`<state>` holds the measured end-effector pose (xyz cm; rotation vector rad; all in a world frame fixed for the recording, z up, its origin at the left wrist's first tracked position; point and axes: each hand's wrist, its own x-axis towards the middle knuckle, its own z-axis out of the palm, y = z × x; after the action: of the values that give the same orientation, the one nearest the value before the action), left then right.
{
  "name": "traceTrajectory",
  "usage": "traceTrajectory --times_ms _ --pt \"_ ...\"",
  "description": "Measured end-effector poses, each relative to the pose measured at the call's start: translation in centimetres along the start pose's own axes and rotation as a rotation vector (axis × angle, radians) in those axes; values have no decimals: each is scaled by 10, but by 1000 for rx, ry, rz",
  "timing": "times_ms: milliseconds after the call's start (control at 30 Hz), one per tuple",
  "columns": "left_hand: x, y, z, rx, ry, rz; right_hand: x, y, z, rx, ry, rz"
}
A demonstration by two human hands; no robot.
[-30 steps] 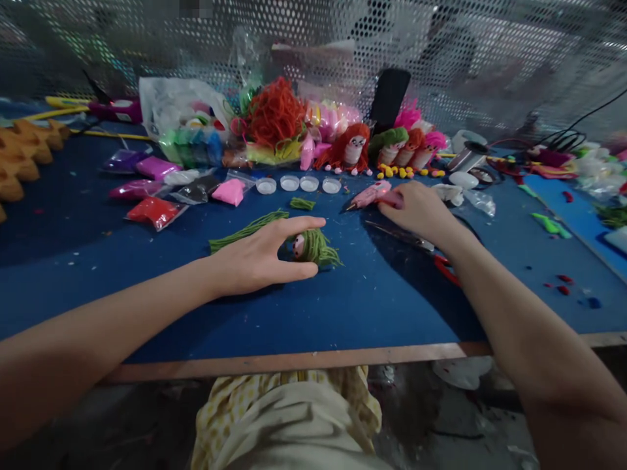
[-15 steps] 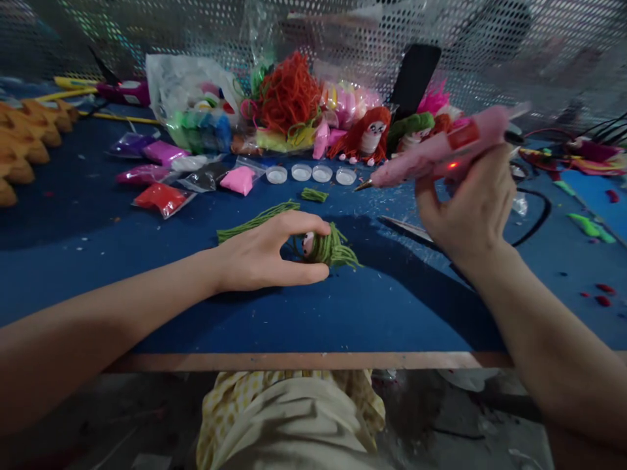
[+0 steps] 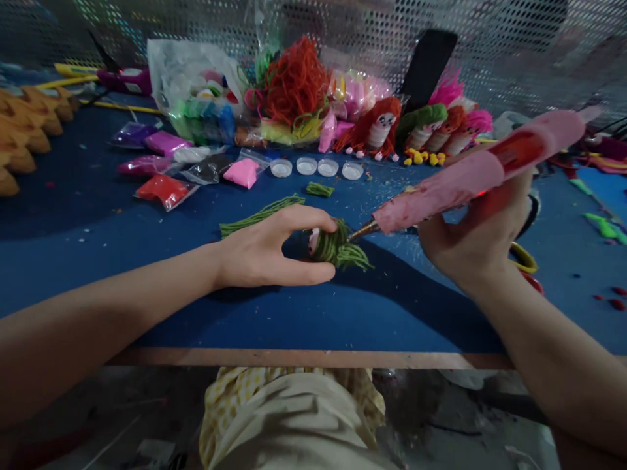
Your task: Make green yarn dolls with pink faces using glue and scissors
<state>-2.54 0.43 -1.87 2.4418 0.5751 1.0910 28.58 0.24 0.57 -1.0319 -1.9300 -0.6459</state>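
Clear lids lay at twelve o'clock from the green-yarned doll, other dolls between one and two; at ten, a purple tool bore an unreadable label. The left hand held the doll between thumb and fingers; the right hand gripped a pink glue gun, tip at the doll (contact unclear).

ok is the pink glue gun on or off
On, apparently: the glue gun shows a glowing red light by the right hand.

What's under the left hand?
Green yarn shows along the far edge of the left hand; the doll shows in its pinch. Whatever the hand covers is hidden.
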Motion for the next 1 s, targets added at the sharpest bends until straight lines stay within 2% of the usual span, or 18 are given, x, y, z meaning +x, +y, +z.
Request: traceTrajectory --times_ms 100,267,433,567,667,833,1000 --pt "0 0 0 5 -15 -31 -3 1 2 -16 -33 -5" --pt "-1 2 1 16 -18 -64 -8 0 7 88 -90 93" --pt "-2 0 1 47 -40 -115 -10 0 11 13 -25 37" --pt "-3 -1 2 57 -47 -102 -8 -2 8 60 -81 55" --pt "-3 -1 2 57 -41 -83 -5 -3 5 -19 -113 46" --pt "-2 0 2 49 -25 -48 -3 -3 5 -49 -46 -11" --pt "-2 0 1 68 -38 -82 -3 -4 7 -77 -40 61"
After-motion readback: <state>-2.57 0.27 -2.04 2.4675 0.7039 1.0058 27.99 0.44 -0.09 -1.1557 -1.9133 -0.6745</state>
